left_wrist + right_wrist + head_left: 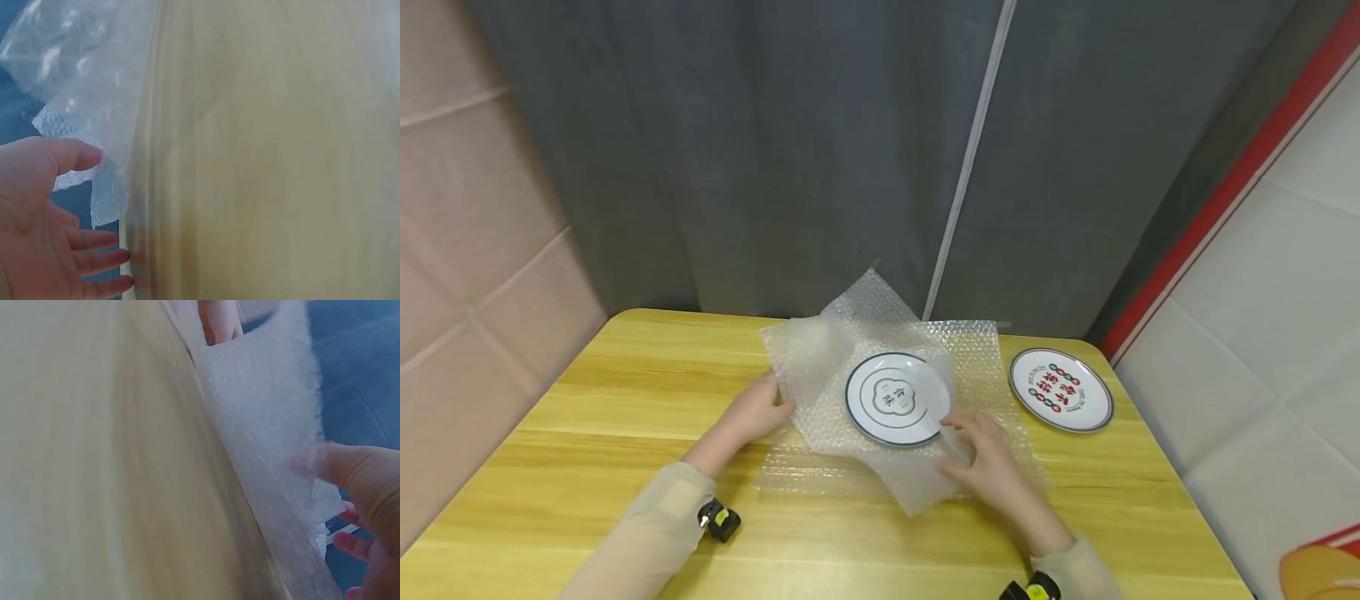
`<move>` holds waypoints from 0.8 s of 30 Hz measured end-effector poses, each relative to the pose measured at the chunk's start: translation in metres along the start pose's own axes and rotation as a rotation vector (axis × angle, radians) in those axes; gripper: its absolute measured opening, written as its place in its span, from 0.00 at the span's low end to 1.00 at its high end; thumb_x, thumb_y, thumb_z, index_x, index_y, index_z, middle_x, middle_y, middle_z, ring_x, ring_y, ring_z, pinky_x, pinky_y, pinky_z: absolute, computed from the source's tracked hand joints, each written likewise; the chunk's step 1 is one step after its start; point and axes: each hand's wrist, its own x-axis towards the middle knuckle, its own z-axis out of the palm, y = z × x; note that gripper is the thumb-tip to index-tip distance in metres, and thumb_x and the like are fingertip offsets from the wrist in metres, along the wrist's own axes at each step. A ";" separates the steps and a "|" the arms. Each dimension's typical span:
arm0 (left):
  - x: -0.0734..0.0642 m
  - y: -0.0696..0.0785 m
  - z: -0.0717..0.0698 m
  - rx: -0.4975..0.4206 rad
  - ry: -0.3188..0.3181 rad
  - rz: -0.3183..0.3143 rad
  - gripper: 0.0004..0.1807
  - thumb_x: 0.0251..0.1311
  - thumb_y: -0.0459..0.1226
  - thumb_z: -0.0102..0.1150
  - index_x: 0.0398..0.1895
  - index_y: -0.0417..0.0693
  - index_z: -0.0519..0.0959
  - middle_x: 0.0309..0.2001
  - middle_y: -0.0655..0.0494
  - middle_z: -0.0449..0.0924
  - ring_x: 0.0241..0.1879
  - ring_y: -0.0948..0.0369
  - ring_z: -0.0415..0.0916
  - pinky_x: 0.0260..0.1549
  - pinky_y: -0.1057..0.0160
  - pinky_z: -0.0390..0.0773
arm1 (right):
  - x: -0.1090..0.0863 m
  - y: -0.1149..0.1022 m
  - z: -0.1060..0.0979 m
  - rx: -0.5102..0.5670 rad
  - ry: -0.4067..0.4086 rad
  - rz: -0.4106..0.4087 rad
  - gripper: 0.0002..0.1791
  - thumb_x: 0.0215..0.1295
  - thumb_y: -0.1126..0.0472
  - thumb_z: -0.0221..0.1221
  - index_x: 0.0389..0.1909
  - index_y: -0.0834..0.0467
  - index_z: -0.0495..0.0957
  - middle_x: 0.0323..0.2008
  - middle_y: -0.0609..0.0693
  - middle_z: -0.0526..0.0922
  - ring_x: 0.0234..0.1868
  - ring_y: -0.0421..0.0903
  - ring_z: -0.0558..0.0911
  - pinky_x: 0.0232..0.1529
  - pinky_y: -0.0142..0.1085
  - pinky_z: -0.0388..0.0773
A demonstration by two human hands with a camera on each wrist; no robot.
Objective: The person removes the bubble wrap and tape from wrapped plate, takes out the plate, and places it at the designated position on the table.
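Observation:
In the head view, a round white plate [893,400] with a dark rim and a flower-shaped emblem lies on layered sheets of bubble wrap [842,475]. A translucent flap covers part of its right edge. My left hand [758,407] is at the wrap's left edge, fingers spread; in the left wrist view its thumb [78,155] touches the wrap's edge. My right hand [988,458] is at the plate's lower right, thumb and index finger apart. The right wrist view shows its thumb tip blurred behind the hanging wrap [256,412].
A second white plate [1060,390] with red and green decoration lies at the right of the yellow wooden table [647,392]. A dark grey curtain [760,167] hangs behind the table. Pale panels stand at both sides, the right one with a red strip [1225,192].

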 end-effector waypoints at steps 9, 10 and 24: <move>-0.001 -0.004 -0.002 -0.025 0.070 -0.098 0.51 0.57 0.38 0.61 0.73 0.32 0.37 0.67 0.24 0.53 0.64 0.33 0.56 0.63 0.40 0.57 | -0.008 0.005 -0.002 -0.136 -0.035 -0.148 0.33 0.40 0.61 0.74 0.53 0.50 0.79 0.70 0.59 0.56 0.68 0.65 0.53 0.62 0.67 0.42; 0.000 -0.004 -0.002 -0.026 0.075 -0.114 0.52 0.57 0.38 0.61 0.72 0.29 0.36 0.67 0.23 0.50 0.65 0.33 0.54 0.63 0.40 0.55 | -0.008 0.005 -0.003 -0.143 -0.036 -0.132 0.34 0.40 0.61 0.74 0.55 0.52 0.78 0.71 0.58 0.55 0.69 0.65 0.52 0.62 0.67 0.41; 0.000 -0.003 -0.006 -0.031 0.105 -0.269 0.59 0.55 0.41 0.65 0.73 0.33 0.30 0.70 0.27 0.19 0.65 0.25 0.32 0.59 0.31 0.49 | -0.011 0.012 -0.018 -0.268 0.015 -0.003 0.40 0.42 0.56 0.73 0.60 0.61 0.74 0.72 0.69 0.44 0.69 0.69 0.45 0.62 0.66 0.40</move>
